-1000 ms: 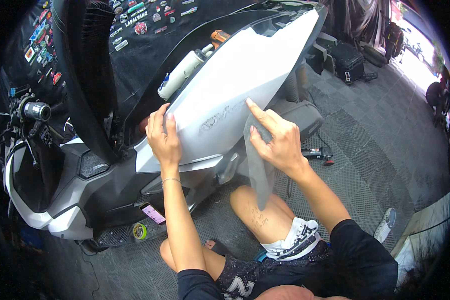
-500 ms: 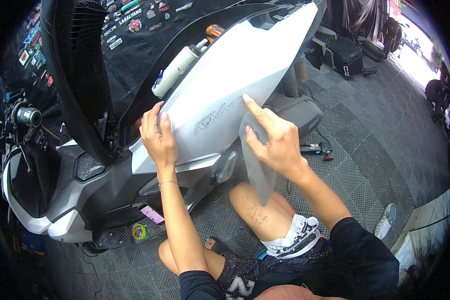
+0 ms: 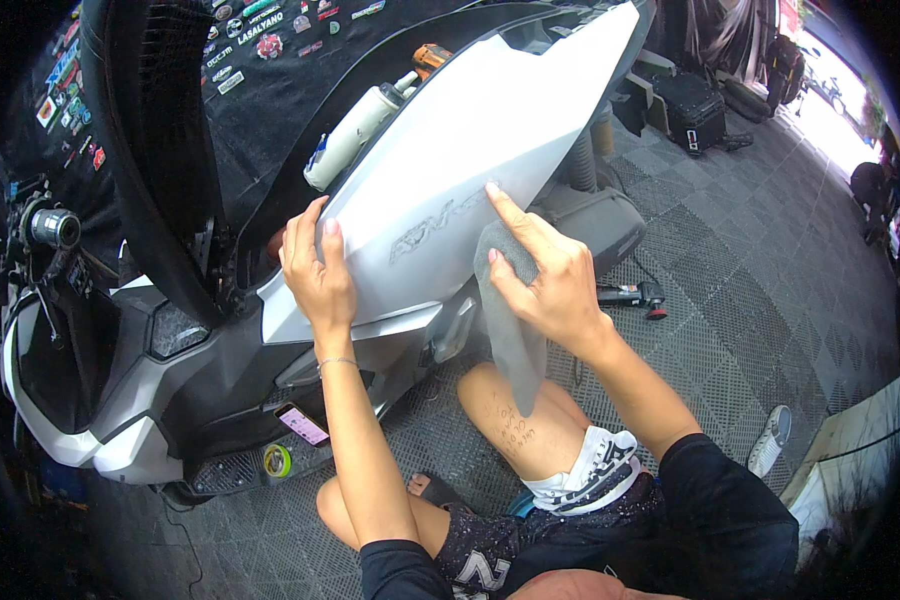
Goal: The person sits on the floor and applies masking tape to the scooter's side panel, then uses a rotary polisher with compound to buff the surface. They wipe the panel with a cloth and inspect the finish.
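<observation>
A white scooter side panel (image 3: 515, 120) slants across the middle, with smudged grey marks like a worn emblem (image 3: 425, 235) on its lower part. My left hand (image 3: 317, 265) rests over the panel's front upper edge, fingers spread and holding nothing. In my right hand (image 3: 560, 280) is a grey cloth (image 3: 515, 340), pinned under the curled fingers and hanging toward my knee. The right index fingertip is stretched out and touches the panel at the far end of the marks. My palm hides part of the cloth.
Behind the panel, a white bottle (image 3: 355, 135) and an orange-and-black tool (image 3: 430, 60) lie under the raised seat (image 3: 145, 160). A phone (image 3: 302, 424) and a yellow-green tape roll (image 3: 277, 461) sit on the footboard. A power tool (image 3: 630, 297) and black case (image 3: 695, 110) stand on the tiled floor.
The grey marks near my right fingertip look fainter. My right hand and cloth have shifted only slightly; my left hand keeps its place on the panel.
</observation>
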Action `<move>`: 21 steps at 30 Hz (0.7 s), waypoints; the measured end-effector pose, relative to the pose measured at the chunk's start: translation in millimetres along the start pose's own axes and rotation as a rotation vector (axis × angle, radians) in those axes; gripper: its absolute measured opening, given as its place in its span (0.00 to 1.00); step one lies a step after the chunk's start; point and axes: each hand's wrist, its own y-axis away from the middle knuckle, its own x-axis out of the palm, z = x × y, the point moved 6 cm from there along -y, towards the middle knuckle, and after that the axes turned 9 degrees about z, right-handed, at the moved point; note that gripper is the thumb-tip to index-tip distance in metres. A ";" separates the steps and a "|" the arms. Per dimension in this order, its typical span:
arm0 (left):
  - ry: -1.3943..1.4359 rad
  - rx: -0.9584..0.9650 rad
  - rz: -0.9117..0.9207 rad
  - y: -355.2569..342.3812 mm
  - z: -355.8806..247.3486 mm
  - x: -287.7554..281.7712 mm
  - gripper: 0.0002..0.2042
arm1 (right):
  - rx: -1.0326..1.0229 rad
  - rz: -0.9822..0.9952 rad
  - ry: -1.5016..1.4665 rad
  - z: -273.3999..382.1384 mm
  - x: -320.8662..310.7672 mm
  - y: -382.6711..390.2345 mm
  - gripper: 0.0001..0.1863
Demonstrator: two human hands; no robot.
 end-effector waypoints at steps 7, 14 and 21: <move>-0.021 0.005 -0.003 -0.4 -2.7 -0.7 0.18 | 0.020 -0.012 -0.023 -1.4 1.5 0.7 0.36; -0.027 0.007 -0.006 1.2 -1.7 -1.0 0.18 | -0.013 -0.040 -0.055 -2.4 2.8 1.3 0.36; -0.028 0.002 0.002 0.8 -1.7 -0.7 0.18 | 0.006 -0.009 -0.055 -0.3 5.3 1.0 0.35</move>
